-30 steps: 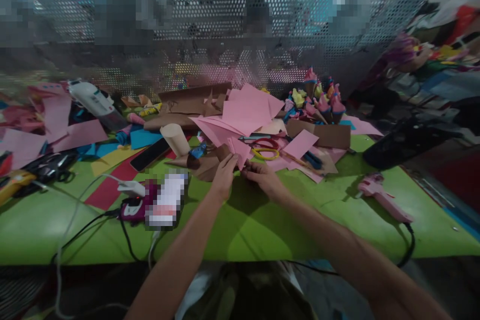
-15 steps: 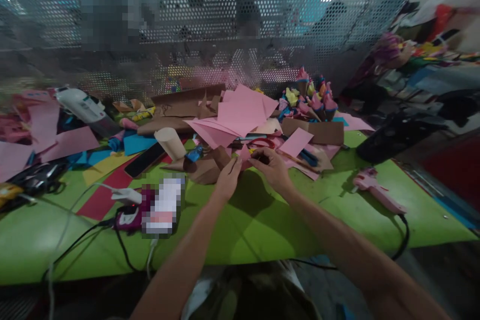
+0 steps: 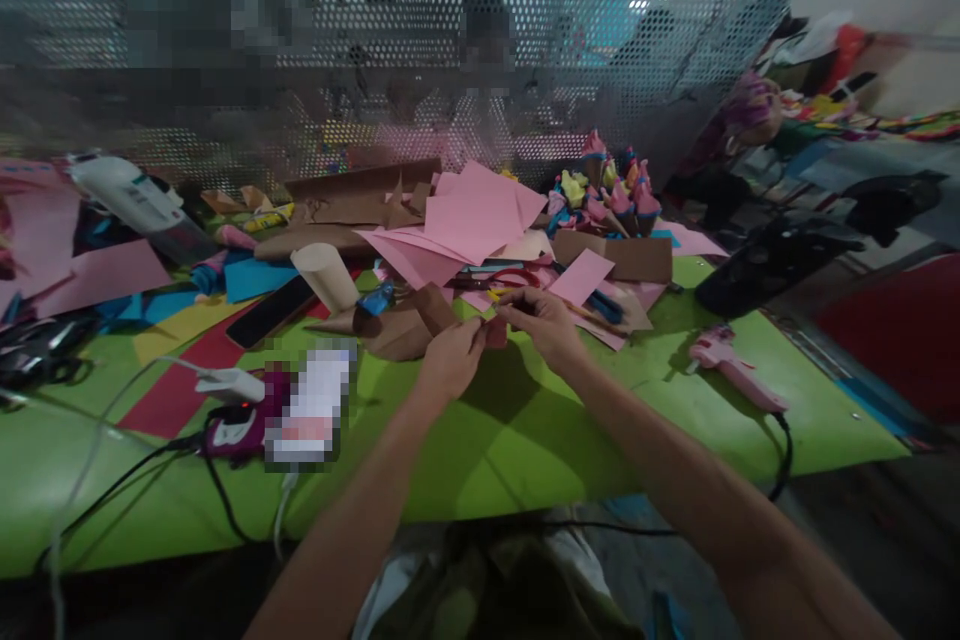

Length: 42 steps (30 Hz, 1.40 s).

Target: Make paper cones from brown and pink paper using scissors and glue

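Note:
My left hand [image 3: 452, 358] and my right hand [image 3: 546, 322] meet above the green table [image 3: 495, 440], both pinching a small folded pink paper piece [image 3: 495, 332] between them. Fingers of both hands are curled on it. Just left of my left hand lie brown paper cones [image 3: 397, 325]. Behind my hands a heap of pink paper sheets [image 3: 472, 220] is spread, with red-handled scissors [image 3: 510, 278] and a yellow ring under it.
A pink glue gun [image 3: 724, 365] lies at the right with a black cord. A purple glue gun [image 3: 240, 420] and cables lie at the left. A beige cone [image 3: 324, 275], a black phone [image 3: 270, 310], coloured sheets, a cardboard box [image 3: 622, 255] and finished paper cones [image 3: 607, 190] stand behind. A perforated screen backs the table.
The pink paper between my hands has become smaller and more folded. My hands have closed tighter together on it. The view has drifted slightly to the right.

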Tool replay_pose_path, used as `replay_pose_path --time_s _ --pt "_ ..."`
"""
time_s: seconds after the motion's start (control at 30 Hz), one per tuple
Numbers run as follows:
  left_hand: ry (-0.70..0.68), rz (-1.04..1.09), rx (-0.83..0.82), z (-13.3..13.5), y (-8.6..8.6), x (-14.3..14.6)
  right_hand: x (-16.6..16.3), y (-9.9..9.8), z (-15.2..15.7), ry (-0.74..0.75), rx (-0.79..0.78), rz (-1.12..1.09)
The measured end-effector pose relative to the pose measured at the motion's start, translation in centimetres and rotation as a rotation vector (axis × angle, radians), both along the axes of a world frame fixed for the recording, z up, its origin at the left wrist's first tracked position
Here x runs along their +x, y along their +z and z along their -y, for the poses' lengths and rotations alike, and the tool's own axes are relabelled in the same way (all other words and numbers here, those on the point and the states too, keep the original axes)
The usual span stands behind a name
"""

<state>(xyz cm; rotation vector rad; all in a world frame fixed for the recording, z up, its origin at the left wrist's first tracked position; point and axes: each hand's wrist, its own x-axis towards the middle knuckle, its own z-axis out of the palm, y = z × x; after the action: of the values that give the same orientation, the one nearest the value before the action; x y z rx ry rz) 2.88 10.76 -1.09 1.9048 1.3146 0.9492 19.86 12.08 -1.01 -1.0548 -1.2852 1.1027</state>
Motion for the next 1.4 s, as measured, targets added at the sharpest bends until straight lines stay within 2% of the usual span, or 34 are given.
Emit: replay_pose_path --time_s 0.3,0.5,0.67,0.8,0.97,1.17,1.4 --pt "-0.007 0.148 -0.039 -0.3 0.9 -0.4 0.7 0.7 -0.1 -0.078 -0.042 -0.055" --pt "-0.038 0.126 -0.044 -0.4 0.8 -0.8 1.0 1.4 0.1 0.024 -0.006 0.068" --pt "-0.016 0.43 -0.213 -0.7 0.4 -0.8 1.1 1.3 0.2 -0.021 0.013 0.079" --pt "0.028 0.588 -0.268 -0.8 0.2 -0.8 0.9 1.3 0.6 -0.028 0.032 0.075" --pt "0.052 0.629 -0.29 -0.6 0.6 -0.9 0.2 1.7 1.3 -0.038 0.143 0.15" --pt "0.063 0.669 -0.359 -0.2 1.2 -0.7 0.3 1.7 1.3 -0.021 0.089 0.162" --pt "0.065 0.483 -0.229 0.0 1.4 -1.1 0.6 1.5 1.2 -0.051 0.088 0.17"
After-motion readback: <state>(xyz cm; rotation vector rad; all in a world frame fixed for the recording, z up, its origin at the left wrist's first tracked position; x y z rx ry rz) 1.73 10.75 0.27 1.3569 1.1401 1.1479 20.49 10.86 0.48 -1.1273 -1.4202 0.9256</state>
